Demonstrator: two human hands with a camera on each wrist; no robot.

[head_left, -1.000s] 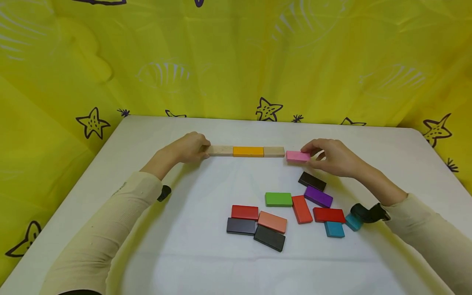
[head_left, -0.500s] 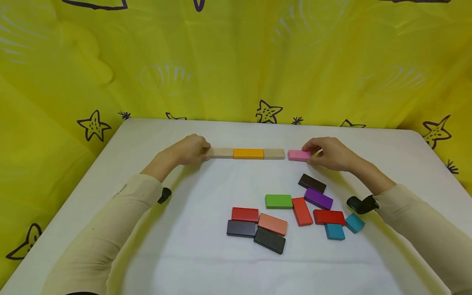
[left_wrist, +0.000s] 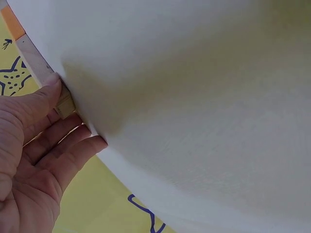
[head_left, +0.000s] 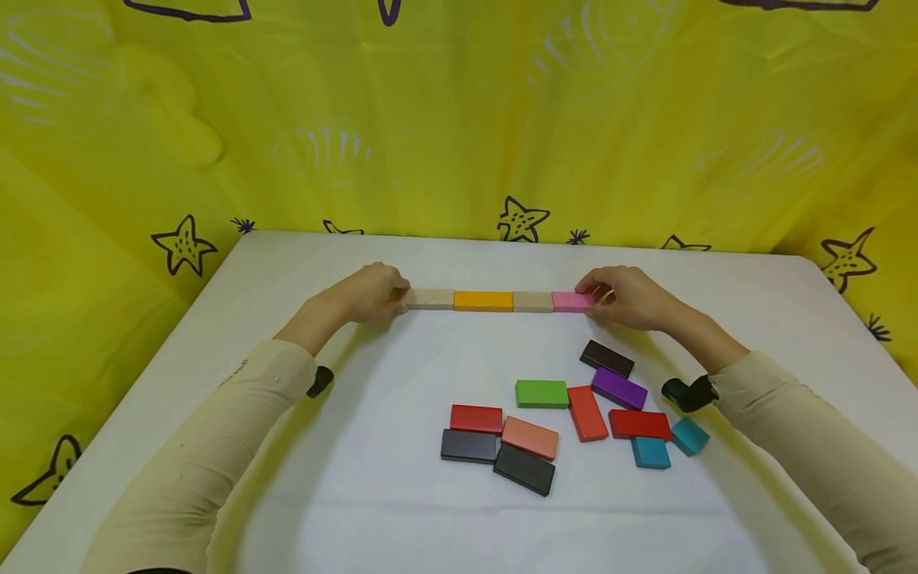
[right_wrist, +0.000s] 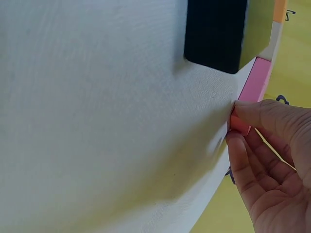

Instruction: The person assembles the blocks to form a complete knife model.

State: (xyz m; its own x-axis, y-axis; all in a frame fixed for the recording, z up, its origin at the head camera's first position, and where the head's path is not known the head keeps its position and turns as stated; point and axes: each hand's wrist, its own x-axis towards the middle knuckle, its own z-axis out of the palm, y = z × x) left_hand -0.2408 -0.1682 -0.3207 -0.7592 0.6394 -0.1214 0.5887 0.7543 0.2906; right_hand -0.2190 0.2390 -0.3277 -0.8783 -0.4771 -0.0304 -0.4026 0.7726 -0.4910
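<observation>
A row of flat blocks lies end to end across the table: a plain wooden block (head_left: pixel 432 300), an orange block (head_left: pixel 484 301), a second plain wooden block (head_left: pixel 532 302) and a pink block (head_left: pixel 571 302). At the row's left end my left hand (head_left: pixel 369 293) pinches the first wooden block; in the left wrist view the thumb lies on one side of its end (left_wrist: pixel 65 104). My right hand (head_left: pixel 624 299) pinches the pink block at the right end, thumb on its near side. The pink block's inner end meets the second wooden block.
Nearer on the white table (head_left: pixel 358 478) lie loose blocks: black (head_left: pixel 606 359), purple (head_left: pixel 619 388), green (head_left: pixel 541 394), salmon (head_left: pixel 530 438), several reds and dark ones, and two short blue pieces (head_left: pixel 651 453). A yellow patterned cloth (head_left: pixel 430 119) hangs behind.
The right hand has slid the pink block left, closing the gap to the second wooden block, after a slight shift right earlier. The left hand stays at the row's left end.
</observation>
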